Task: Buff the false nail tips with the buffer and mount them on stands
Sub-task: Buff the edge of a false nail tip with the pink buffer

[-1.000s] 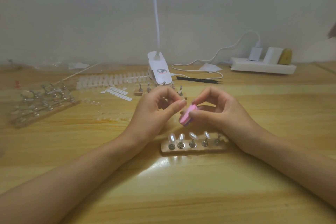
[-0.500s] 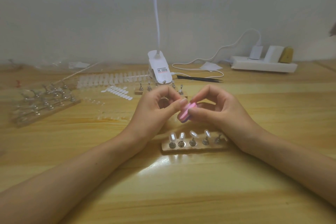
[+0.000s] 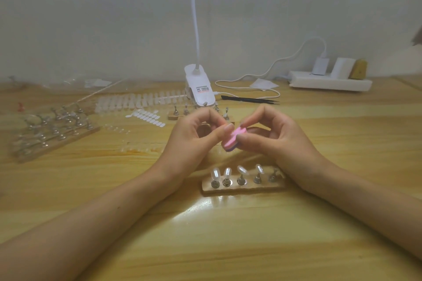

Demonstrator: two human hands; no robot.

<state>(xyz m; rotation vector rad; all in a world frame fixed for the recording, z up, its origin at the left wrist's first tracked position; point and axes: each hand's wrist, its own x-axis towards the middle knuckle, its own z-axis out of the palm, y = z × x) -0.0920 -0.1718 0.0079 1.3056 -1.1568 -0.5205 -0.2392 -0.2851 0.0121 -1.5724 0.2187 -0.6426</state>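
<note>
Your table [image 3: 228, 246] is varnished wood, glossy, with lamp glare at lower centre. The buffer [image 3: 230, 141] at frame centre has a matt pink face that looks like fine-grit foam, over a darker purple layer. The near stand [image 3: 242, 189] has a bare matt wood base and shiny metal holders [image 3: 241, 181]. The nail tips [image 3: 215, 172] on it are translucent, glossy plastic. The clip lamp [image 3: 201, 89] and power strip [image 3: 328, 83] are smooth white plastic. The tweezers [image 3: 249, 100] are matt black. The stands at left [image 3: 52, 134] are also wood with metal.
</note>
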